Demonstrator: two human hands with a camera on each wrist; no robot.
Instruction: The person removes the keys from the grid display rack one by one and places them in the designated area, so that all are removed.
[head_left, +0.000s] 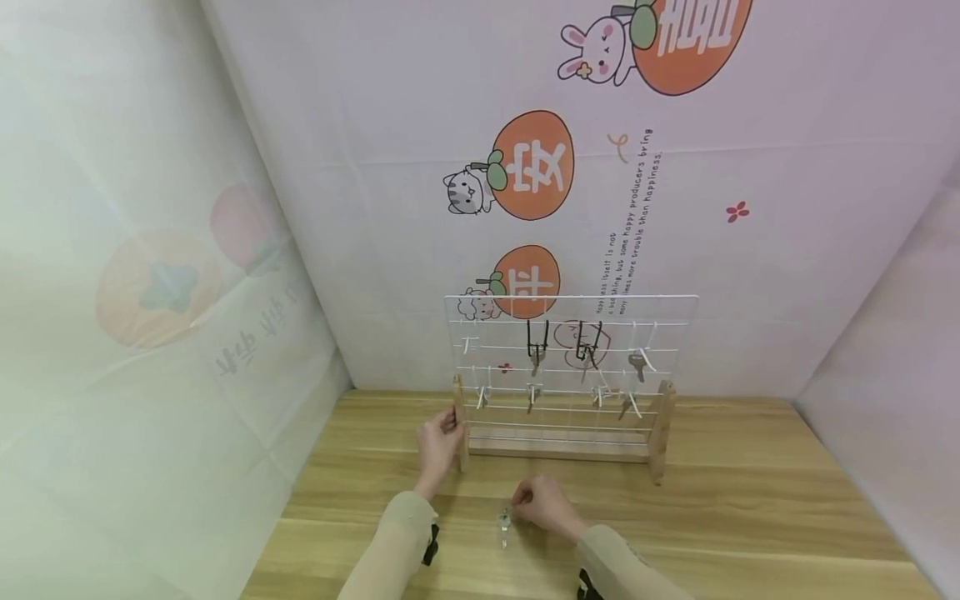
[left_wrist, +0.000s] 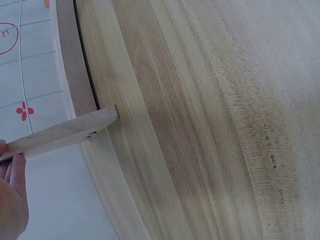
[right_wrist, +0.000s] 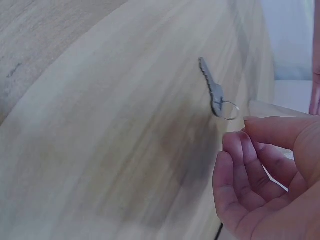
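Pale cloth (head_left: 390,250) printed with orange fruit and small animals hangs behind a wood-grained table (head_left: 750,475), where we find a white wire rack (head_left: 570,297) standing upright between two wooden posts. Hooks (head_left: 529,335) hang from its wires in two rows, black and white, and most carry a key, spaced out, we judge, so that each hangs free of its neighbours; the upper left one looks bare, though it is too small for us to be sure. We see the left hand (head_left: 438,446) gripping the left post (left_wrist: 75,129), thumb on one side and fingers on the other, probably because so light a frame could rock or slide when touched. Well apart from it, the right hand (head_left: 547,506) is low in front of the rack, fingers curled and thumb tip close to the index finger. Just beside those tips is a loose key (right_wrist: 215,97) on a thin ring (right_wrist: 231,110), the ring turned toward them, perhaps because a ring is easier to pinch than a flat blade. We cannot tell whether skin meets metal.
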